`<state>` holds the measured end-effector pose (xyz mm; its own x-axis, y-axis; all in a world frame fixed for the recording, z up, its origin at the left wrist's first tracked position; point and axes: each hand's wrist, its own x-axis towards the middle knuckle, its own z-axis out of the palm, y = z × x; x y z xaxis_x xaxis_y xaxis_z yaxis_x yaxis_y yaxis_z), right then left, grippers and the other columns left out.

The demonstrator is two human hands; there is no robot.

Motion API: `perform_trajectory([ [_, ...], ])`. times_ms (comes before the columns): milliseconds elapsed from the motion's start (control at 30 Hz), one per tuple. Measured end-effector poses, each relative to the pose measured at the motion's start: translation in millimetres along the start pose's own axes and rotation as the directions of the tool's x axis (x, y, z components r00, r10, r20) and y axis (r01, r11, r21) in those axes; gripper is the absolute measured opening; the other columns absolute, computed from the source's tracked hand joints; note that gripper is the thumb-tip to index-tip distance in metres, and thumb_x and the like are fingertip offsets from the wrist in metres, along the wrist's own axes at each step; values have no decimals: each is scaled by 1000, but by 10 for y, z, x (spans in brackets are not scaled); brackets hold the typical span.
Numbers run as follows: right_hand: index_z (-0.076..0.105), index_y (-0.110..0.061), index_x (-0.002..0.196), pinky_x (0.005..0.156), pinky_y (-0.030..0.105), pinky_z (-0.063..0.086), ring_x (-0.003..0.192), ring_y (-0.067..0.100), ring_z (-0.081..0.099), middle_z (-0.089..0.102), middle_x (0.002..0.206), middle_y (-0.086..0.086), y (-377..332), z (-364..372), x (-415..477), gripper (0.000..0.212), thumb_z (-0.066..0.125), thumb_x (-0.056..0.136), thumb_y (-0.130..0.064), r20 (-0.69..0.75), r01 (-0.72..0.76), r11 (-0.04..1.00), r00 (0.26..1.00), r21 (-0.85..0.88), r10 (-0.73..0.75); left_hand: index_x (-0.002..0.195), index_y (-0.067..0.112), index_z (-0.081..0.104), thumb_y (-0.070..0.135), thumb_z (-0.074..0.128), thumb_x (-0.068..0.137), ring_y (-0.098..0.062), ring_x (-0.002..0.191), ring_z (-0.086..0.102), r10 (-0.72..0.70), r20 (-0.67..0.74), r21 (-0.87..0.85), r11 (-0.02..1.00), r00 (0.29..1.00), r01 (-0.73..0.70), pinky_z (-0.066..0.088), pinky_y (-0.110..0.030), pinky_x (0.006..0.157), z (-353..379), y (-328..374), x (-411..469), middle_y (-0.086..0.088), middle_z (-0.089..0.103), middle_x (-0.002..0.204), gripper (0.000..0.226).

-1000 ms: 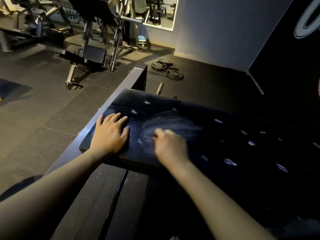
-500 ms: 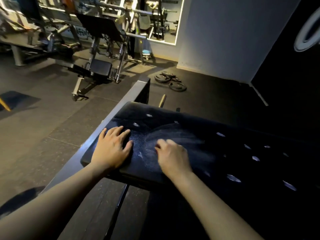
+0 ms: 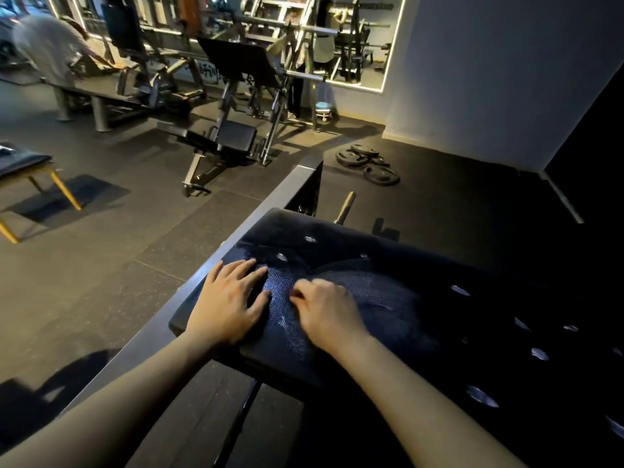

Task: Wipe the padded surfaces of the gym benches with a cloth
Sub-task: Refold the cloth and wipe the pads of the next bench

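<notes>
From the head view, the left hand (image 3: 229, 305) lies flat on the pad's (image 3: 337, 236) left end, fingers straight and spread, holding nothing. Just right of it, the right hand (image 3: 326, 310) has its fingers curled down, apparently bunching the dark cloth (image 3: 388, 292), which trails off to the right over the pad. The pad's long axis runs right and away into shadow, so I'd expect the right hand to do the wiping that way.

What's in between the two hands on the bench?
Just a bare strip of the dark blue pebbled bench pad, between the left hand and right hand, in the head view.
</notes>
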<state>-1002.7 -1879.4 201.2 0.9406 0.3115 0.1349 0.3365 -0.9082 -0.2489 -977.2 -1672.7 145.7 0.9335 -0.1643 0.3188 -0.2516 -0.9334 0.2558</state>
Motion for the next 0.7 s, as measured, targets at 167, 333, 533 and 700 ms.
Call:
perform_trajectory([
  [167, 67, -23, 108, 76, 39, 53, 93, 32, 69, 72, 102, 6, 879, -282, -228, 21, 54, 100, -38, -154, -336, 941, 933, -52, 325, 133, 27, 67, 59, 40, 92, -22, 137, 50, -12, -35, 9, 1000, 999, 12, 29, -52, 119, 13, 35, -1, 0, 60, 143, 58],
  [333, 66, -18, 110, 78, 38, 49, 99, 33, 67, 70, 108, 7, 481, -162, -179, 25, 59, 98, -39, -98, -261, 960, 958, 100, 270, 110, 24, 72, 54, 46, 88, -26, 118, 60, -39, -45, -1, 999, 998, 39, 41, -50, 107, -34, 149, 24, 0, 68, 123, 45],
  [533, 45, -24, 146, 110, 43, 42, 128, 29, 54, 59, 138, 8, 538, -418, -308, 47, 53, 101, -33, 114, -378, 806, 923, 455, 369, 96, 25, 77, 53, 68, 78, -10, 83, 70, -141, 208, -632, 735, 968, 243, 58, -39, 84, -161, 1045, -75, 9, 75, 86, 35],
  [700, 65, -25, 114, 94, 50, 56, 105, 24, 67, 70, 110, 8, 588, -435, -371, 33, 43, 91, -35, 189, -372, 448, 896, 813, 402, 91, 32, 77, 67, 61, 80, -9, 79, 73, -253, 236, -765, 547, 938, 340, 59, -45, 81, -186, 1428, 51, 10, 76, 78, 41],
])
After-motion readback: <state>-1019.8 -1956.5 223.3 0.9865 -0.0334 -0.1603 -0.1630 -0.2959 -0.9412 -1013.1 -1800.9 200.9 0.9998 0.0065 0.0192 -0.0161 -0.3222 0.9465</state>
